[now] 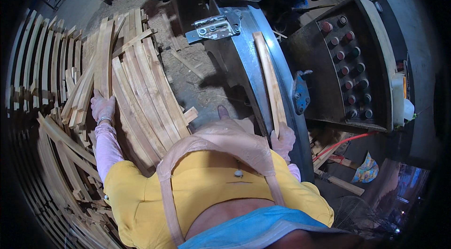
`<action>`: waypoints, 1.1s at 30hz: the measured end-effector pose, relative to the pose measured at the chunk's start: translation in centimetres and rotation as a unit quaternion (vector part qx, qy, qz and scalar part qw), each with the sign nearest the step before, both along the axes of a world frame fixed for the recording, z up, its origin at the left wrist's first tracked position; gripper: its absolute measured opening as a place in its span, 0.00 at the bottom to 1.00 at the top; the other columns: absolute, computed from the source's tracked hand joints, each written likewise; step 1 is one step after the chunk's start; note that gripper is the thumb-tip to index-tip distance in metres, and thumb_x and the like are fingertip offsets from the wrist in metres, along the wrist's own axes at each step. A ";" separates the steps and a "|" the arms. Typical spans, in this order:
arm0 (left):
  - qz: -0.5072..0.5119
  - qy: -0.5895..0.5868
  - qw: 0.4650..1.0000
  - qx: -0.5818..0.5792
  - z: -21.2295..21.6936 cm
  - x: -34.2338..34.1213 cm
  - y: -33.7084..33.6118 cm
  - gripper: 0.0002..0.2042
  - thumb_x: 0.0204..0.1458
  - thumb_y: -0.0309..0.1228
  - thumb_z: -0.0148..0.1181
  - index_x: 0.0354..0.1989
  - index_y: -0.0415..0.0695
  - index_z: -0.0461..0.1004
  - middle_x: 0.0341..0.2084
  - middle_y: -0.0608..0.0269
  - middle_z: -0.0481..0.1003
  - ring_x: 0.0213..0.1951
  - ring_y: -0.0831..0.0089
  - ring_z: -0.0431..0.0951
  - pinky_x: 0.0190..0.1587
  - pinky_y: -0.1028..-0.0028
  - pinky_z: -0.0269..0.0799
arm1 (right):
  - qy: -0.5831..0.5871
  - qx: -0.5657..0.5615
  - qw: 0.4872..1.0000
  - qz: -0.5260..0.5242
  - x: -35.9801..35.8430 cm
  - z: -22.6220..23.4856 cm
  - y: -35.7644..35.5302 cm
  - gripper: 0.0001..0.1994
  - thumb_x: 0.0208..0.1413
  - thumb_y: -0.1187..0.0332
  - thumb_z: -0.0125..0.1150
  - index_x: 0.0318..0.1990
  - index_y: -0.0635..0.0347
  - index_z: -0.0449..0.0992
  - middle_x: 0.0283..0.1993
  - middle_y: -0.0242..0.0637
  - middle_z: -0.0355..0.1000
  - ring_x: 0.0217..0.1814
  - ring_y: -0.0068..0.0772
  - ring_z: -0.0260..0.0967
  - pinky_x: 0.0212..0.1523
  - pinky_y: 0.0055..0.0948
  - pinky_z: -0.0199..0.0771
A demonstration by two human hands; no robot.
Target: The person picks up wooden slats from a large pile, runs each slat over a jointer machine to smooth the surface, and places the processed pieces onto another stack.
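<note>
Right hand [283, 138] now, and firmly on the work: pinching the near end of a wooden strip [268, 80], thumb and fingers wrapped about the wood. Strip flat and lengthwise on the metal table [280, 73], between its left and right edges, near end toward the table's near end, far end well up toward the top. On the right edge of the table, just beside the strip, a blue bracket [301, 91]; at the left edge, farther up, a bolted metal plate [213, 30]. Past the right edge, a dark control panel [324, 56] with rows of red, green and dark buttons.

Across to the other side, well apart from the table: left hand [103, 108] touching the near end of a pale board [102, 56] on top of the stack. Cannot tell whether pinching that board or merely resting on it. To the right of the pale board, long planks [148, 91] side by side, with a short crosspiece [134, 42] over their far part. Left of it, slanting strips [80, 99], then a curved-looking row of upright-looking slats [44, 56] out to the rim of the view. Between stack and table, a loose stick [188, 64] on the floor [199, 91].
</note>
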State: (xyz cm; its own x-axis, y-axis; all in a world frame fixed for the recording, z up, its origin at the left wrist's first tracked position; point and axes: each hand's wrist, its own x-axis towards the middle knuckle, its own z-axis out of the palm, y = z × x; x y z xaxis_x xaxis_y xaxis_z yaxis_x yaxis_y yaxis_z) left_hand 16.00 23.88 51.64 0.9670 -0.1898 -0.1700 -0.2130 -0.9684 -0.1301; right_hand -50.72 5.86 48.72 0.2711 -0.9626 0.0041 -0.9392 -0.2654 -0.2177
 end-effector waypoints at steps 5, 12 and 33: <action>-0.010 -0.002 1.000 0.003 -0.2 -0.2 -0.2 0.44 0.50 0.51 0.69 0.74 0.53 0.54 0.62 0.44 0.68 0.62 0.47 0.73 0.60 0.50 0.74 | -0.259 -0.069 0.960 -0.088 4.6 -1.7 -5.6 0.18 0.60 0.66 0.61 0.57 0.59 0.78 0.45 0.50 0.79 0.47 0.55 0.77 0.49 0.47 0.76; -0.026 -0.013 1.000 -0.006 0.5 0.0 -1.2 0.46 0.51 0.52 0.68 0.75 0.53 0.52 0.64 0.44 0.67 0.65 0.48 0.70 0.63 0.52 0.72 | -0.376 -0.098 0.919 -0.062 16.9 -3.7 -23.2 0.17 0.69 0.58 0.55 0.56 0.60 0.76 0.45 0.48 0.79 0.47 0.52 0.77 0.49 0.44 0.76; 0.009 -0.010 0.999 -0.037 1.2 -0.7 -1.3 0.39 0.46 0.52 0.73 0.64 0.52 0.61 0.60 0.46 0.70 0.62 0.47 0.72 0.61 0.50 0.73 | -0.389 0.108 0.913 -0.059 16.3 -3.8 -23.1 0.18 0.66 0.64 0.54 0.57 0.69 0.77 0.42 0.48 0.78 0.39 0.43 0.74 0.44 0.39 0.73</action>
State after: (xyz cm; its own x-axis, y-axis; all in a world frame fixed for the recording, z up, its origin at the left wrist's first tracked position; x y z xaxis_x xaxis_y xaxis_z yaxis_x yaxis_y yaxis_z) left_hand 15.35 22.60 52.86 0.9735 -0.1834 -0.1365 -0.1932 -0.9792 -0.0626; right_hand -34.39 -17.22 44.87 0.1607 -0.9861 -0.0426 -0.4980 -0.0437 -0.8660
